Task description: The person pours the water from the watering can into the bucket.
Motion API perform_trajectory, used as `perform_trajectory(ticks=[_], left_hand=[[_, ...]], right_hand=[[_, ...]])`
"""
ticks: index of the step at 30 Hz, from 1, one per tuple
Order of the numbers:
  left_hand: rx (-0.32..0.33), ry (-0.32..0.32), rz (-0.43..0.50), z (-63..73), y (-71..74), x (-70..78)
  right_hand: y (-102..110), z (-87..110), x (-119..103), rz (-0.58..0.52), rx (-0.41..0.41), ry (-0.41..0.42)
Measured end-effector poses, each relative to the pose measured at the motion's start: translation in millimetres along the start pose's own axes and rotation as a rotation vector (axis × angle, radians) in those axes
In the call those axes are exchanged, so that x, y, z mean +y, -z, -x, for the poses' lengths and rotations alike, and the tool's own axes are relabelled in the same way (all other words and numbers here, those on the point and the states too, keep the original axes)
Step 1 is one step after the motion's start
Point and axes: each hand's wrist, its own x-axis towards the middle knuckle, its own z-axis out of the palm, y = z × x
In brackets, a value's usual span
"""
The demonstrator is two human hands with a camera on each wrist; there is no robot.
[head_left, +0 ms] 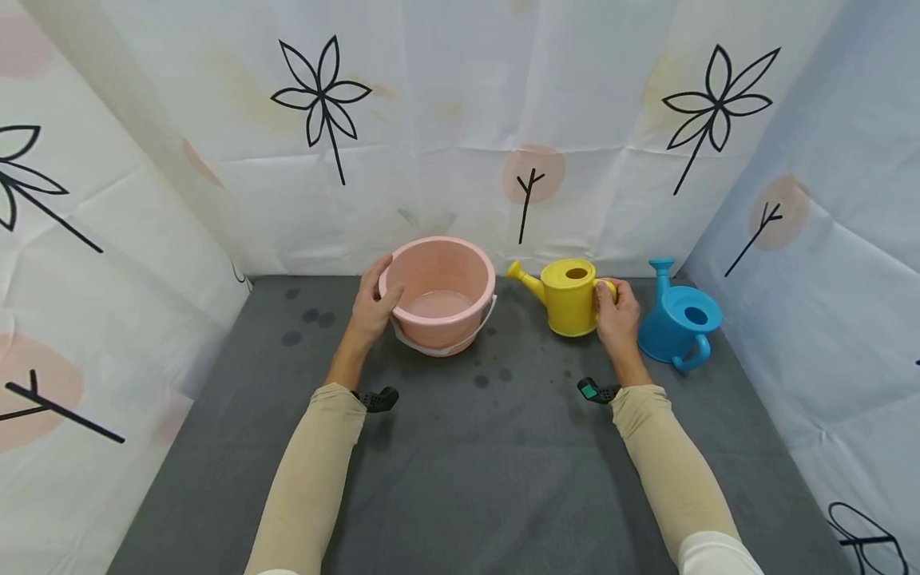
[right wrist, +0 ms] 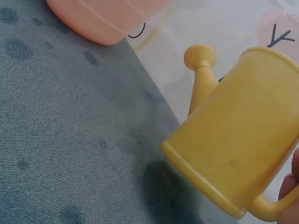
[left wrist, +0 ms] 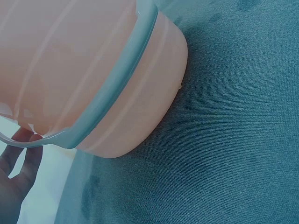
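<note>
A pink bucket (head_left: 438,279) with a pale carrying handle (head_left: 447,349) stands near the back of the grey cloth. My left hand (head_left: 372,299) grips its left rim, the thumb over the edge and the fingers along the outside. In the left wrist view, the fingers (left wrist: 28,161) reach the bucket (left wrist: 140,93) behind its hanging handle. My right hand (head_left: 616,317) holds the handle of a yellow watering can (head_left: 568,299), whose spout points left towards the bucket. The right wrist view shows that can (right wrist: 233,126) tilted in the picture, with a dark shadow by its base.
A blue watering can (head_left: 679,323) stands right of my right hand, its handle turned towards me. The grey cloth (head_left: 474,479) has dark wet spots (head_left: 291,338) around the bucket. White patterned curtains (head_left: 446,96) border the back and both sides.
</note>
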Motion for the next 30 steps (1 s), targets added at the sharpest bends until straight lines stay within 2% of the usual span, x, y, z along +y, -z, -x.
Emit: perform_trajectory(ticks=[6,11,20,30], left_hand=[[-0.008,0.014,0.002,1.4,-0.3,-0.1],[0.000,0.001,0.001,1.2,-0.5,-0.4],[0.006,0.008,-0.024,1.3,0.0,0.9],[0.003,0.009,0.005,0.6,0.8,-1.6]], right_hand=[[1.6,7.7,-6.9,0.016,0.009,0.050],[2.7,10.8,-15.8,-0.018,0.009,0.095],[6.8,9.4,-40.3,-0.065,0.015,0.136],[11.0,13.7,-63.8,-0.067,-0.004,0.169]])
